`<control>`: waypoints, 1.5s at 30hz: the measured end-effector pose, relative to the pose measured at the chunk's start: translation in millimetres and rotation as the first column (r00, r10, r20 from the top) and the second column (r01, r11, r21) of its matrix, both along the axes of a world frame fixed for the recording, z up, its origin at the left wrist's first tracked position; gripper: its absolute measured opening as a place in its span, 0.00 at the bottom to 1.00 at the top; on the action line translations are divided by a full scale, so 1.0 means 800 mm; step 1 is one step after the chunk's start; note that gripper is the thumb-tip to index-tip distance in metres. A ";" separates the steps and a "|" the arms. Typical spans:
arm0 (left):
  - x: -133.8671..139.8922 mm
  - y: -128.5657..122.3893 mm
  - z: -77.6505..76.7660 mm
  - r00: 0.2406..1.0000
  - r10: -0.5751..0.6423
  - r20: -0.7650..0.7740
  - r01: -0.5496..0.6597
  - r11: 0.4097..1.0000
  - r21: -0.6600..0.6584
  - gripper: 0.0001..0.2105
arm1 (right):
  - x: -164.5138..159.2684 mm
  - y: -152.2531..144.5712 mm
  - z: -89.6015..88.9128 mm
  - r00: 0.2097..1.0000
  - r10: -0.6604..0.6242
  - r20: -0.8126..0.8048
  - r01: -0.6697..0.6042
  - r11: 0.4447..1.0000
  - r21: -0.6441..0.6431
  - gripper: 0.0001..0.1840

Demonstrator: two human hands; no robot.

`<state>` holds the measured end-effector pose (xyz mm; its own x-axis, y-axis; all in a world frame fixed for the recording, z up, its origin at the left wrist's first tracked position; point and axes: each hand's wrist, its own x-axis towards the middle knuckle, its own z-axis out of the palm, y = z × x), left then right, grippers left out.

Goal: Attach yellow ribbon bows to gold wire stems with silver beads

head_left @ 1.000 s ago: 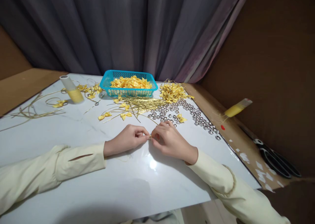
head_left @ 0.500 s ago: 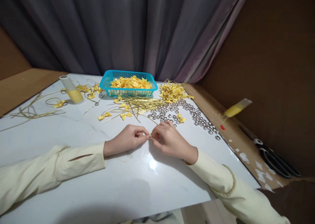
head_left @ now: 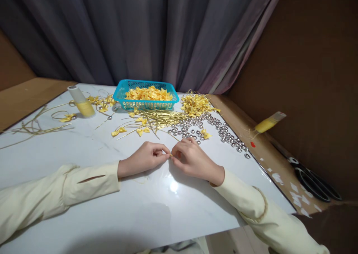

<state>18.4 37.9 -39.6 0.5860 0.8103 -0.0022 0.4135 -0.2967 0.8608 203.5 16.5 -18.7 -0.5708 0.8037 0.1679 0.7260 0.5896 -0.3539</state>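
While the head view looks down on a white counter (head_left: 195,213), the person's two hands meet tip to tip near its middle. The left hand (head_left: 145,158) has thumb and forefinger pinched together, and the right hand (head_left: 197,161) mirrors it, both closed on a small yellowish piece (head_left: 170,155) between their fingertips. Fingers cover most of that piece, so it may be a bit of ribbon or cord; it is too small to tell. Compared with half a second ago, the fingertips sit slightly closer together and less of the piece shows, while the arms keep their place; the handling seems to be fine fingerwork at one spot.

Beyond the hands lie loose gold cords (head_left: 167,118), with silver beads (head_left: 223,131) scattered to the right and a single yellow bow (head_left: 206,134) among them. Behind the cords stands a blue basket (head_left: 148,102) holding yellow bows; a heap of corded bows (head_left: 195,103) rests just beside it. Black-handled scissors (head_left: 313,183) lie well apart, at the far right.
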 end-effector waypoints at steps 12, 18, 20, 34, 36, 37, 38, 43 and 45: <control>0.001 -0.001 -0.001 1.000 0.018 0.009 -0.018 1.000 -0.019 0.12 | 0.002 -0.001 0.004 1.000 -0.005 0.023 0.004 0.999 0.042 0.04; 0.001 -0.002 0.001 1.000 0.012 0.005 -0.012 1.000 -0.013 0.12 | 0.001 -0.001 0.003 1.000 0.000 0.025 -0.001 1.000 0.026 0.04; 0.001 -0.002 0.001 1.000 0.010 0.000 -0.010 1.000 0.001 0.12 | 0.001 -0.001 0.003 1.000 0.001 0.023 -0.001 1.000 0.016 0.04; 0.001 -0.001 0.000 1.000 0.001 -0.017 0.000 1.000 0.032 0.11 | 0.000 0.001 0.001 1.000 0.011 0.017 -0.012 1.000 0.012 0.05; 0.001 -0.001 0.000 1.000 -0.002 -0.013 0.002 0.999 0.034 0.11 | 0.000 0.001 0.001 1.000 0.018 0.022 -0.018 1.000 0.013 0.05; 0.001 -0.001 0.001 1.000 -0.004 -0.012 0.004 0.999 0.032 0.11 | 0.000 0.001 0.001 0.999 0.023 0.023 -0.024 1.000 0.014 0.05; 0.001 -0.001 0.001 1.000 -0.005 -0.012 0.005 1.000 0.030 0.11 | 0.000 0.001 0.001 0.999 0.028 0.024 -0.028 1.000 0.014 0.05; 0.001 -0.001 0.000 1.000 -0.003 -0.022 0.004 0.999 0.035 0.10 | -0.001 0.000 0.001 0.999 0.039 0.025 -0.039 0.999 0.015 0.05; 0.001 0.000 -0.001 1.000 0.000 -0.023 0.001 0.999 0.040 0.10 | -0.001 0.000 0.001 0.999 0.046 0.026 -0.046 0.999 0.019 0.06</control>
<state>19.5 37.6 -40.1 0.5866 0.8097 0.0163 0.4332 -0.3308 0.8384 202.9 16.2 -18.2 -0.6112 0.7733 0.1688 0.7066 0.6292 -0.3237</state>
